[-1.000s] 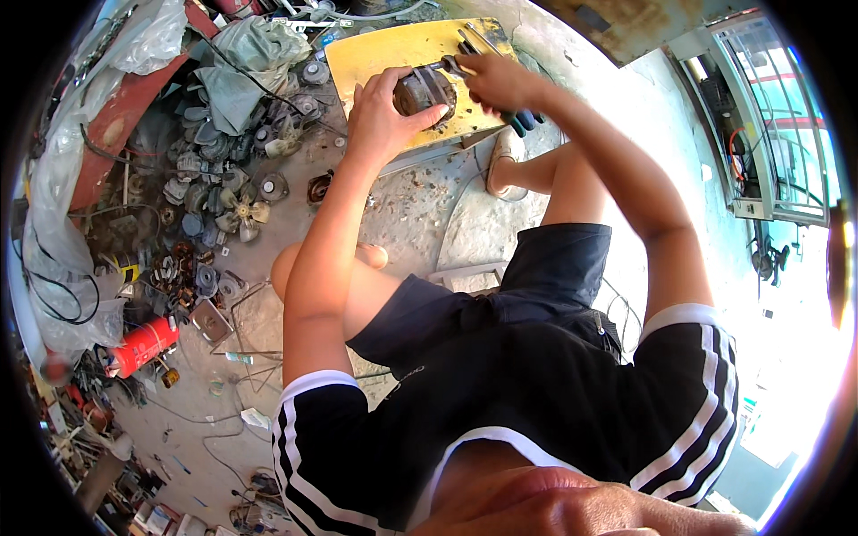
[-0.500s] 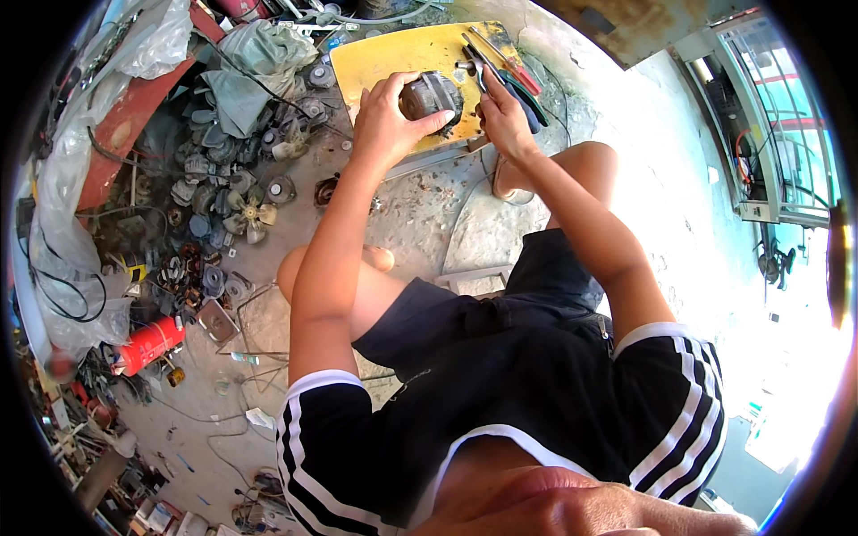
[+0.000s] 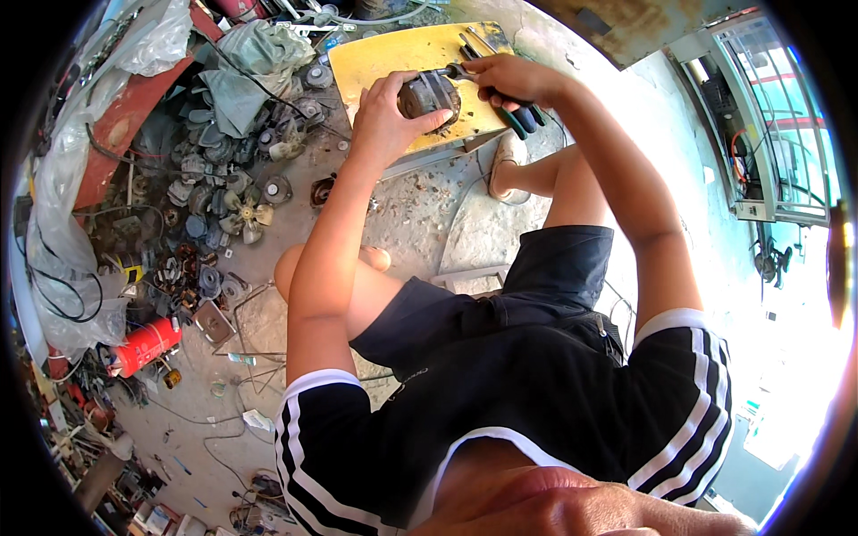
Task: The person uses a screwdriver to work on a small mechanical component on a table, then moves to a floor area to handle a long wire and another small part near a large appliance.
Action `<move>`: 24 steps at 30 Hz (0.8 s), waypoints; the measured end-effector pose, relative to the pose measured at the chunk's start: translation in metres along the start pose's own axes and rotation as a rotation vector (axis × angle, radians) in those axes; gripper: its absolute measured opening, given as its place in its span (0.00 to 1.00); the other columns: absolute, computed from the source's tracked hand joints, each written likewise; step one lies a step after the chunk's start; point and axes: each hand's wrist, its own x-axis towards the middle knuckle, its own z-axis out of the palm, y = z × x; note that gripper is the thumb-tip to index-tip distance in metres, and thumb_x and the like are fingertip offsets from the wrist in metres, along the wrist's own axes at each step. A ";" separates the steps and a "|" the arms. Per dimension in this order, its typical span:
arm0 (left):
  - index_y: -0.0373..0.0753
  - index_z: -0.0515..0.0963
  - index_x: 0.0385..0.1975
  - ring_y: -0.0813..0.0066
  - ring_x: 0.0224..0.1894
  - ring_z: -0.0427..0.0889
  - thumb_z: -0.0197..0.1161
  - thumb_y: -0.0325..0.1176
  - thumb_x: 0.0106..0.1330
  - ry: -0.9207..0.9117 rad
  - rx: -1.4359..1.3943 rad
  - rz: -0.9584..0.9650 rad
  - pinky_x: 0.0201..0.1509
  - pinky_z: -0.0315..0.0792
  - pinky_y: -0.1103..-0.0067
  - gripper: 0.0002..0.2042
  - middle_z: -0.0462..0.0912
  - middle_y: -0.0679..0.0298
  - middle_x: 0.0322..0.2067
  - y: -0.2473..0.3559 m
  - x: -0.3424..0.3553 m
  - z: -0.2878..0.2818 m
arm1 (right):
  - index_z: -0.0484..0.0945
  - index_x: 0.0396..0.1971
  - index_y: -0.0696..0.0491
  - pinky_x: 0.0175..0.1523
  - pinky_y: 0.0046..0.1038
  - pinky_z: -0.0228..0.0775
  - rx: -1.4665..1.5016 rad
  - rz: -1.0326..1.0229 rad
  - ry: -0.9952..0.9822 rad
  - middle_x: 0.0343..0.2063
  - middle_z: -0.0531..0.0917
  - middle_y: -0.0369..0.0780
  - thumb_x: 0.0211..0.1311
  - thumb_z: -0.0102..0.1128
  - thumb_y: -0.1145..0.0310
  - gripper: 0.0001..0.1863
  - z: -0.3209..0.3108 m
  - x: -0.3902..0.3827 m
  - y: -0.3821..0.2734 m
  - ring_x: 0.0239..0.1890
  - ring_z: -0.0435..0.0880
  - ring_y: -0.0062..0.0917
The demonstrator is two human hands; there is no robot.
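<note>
Gripping motor (image 3: pixel 433 96) on yellow board (image 3: pixel 375 61) (cluttered floor (image 3: pixel 409 210) beside)

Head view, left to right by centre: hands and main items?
Red cylinder → fan → left hand → motor → right hand → barred panel.

A yellow board (image 3: pixel 371 67) carries a motor (image 3: pixel 431 100), clasped by the left hand (image 3: pixel 384 123). Right of that grip lie slim tools (image 3: pixel 481 38) and, partly covered by the right hand (image 3: pixel 523 82), green handles (image 3: pixel 517 121) jutting past the board's edge. Nearer the person than the grip, grit (image 3: pixel 424 184) litters the floor (image 3: pixel 416 237). Left of the grip, old parts (image 3: pixel 198 174) are heaped on it.
</note>
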 end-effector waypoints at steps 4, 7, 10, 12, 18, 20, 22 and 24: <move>0.39 0.74 0.50 0.55 0.53 0.74 0.77 0.50 0.45 0.022 -0.018 0.068 0.57 0.70 0.66 0.34 0.78 0.54 0.47 -0.005 0.003 0.005 | 0.67 0.61 0.52 0.13 0.13 0.60 -0.053 0.230 -0.228 0.24 0.77 0.32 0.68 0.47 0.67 0.22 -0.041 0.028 -0.031 0.14 0.68 0.09; 0.39 0.75 0.49 0.54 0.53 0.74 0.77 0.50 0.45 0.018 -0.022 0.084 0.57 0.69 0.66 0.33 0.79 0.54 0.47 -0.007 0.006 0.007 | 0.70 0.54 0.53 0.14 0.13 0.62 -0.141 0.237 -0.271 0.23 0.76 0.32 0.67 0.47 0.68 0.17 -0.047 0.038 -0.033 0.16 0.71 0.09; 0.36 0.74 0.50 0.59 0.53 0.77 0.77 0.49 0.47 0.016 0.035 0.081 0.57 0.71 0.69 0.34 0.79 0.53 0.49 -0.007 0.003 0.003 | 0.76 0.30 0.54 0.18 0.18 0.69 -0.114 0.091 -0.162 0.22 0.80 0.34 0.64 0.43 0.70 0.10 -0.025 0.031 -0.019 0.16 0.75 0.14; 0.36 0.73 0.50 0.59 0.53 0.77 0.77 0.49 0.47 0.003 0.056 0.049 0.56 0.71 0.69 0.34 0.79 0.53 0.49 -0.005 0.001 0.000 | 0.62 0.67 0.48 0.24 0.25 0.72 -0.271 -0.075 0.015 0.23 0.78 0.36 0.64 0.42 0.70 0.29 0.003 0.010 -0.005 0.20 0.77 0.18; 0.37 0.74 0.50 0.57 0.52 0.75 0.77 0.49 0.45 0.026 0.011 0.078 0.56 0.70 0.67 0.34 0.79 0.55 0.47 -0.005 0.003 0.006 | 0.60 0.68 0.46 0.39 0.45 0.74 -0.345 -0.535 0.737 0.28 0.81 0.54 0.65 0.46 0.70 0.29 0.077 0.015 0.071 0.30 0.82 0.49; 0.38 0.74 0.49 0.56 0.52 0.74 0.77 0.49 0.44 0.037 -0.010 0.079 0.56 0.70 0.66 0.33 0.79 0.55 0.47 -0.006 0.004 0.009 | 0.59 0.69 0.44 0.40 0.43 0.74 -0.259 -0.625 0.848 0.32 0.81 0.53 0.63 0.49 0.74 0.32 0.092 0.029 0.086 0.32 0.82 0.48; 0.39 0.74 0.49 0.56 0.52 0.75 0.77 0.49 0.44 0.034 0.000 0.050 0.56 0.69 0.66 0.33 0.79 0.56 0.47 -0.003 0.004 0.007 | 0.59 0.69 0.43 0.44 0.42 0.72 -0.220 -0.644 0.927 0.37 0.79 0.51 0.61 0.50 0.77 0.34 0.103 0.041 0.091 0.37 0.80 0.48; 0.38 0.74 0.49 0.56 0.52 0.76 0.77 0.48 0.45 0.026 0.011 0.036 0.56 0.70 0.67 0.33 0.79 0.54 0.47 -0.003 0.003 0.004 | 0.61 0.68 0.44 0.46 0.41 0.71 -0.131 -0.593 0.861 0.37 0.78 0.51 0.62 0.49 0.77 0.33 0.104 0.037 0.088 0.39 0.79 0.48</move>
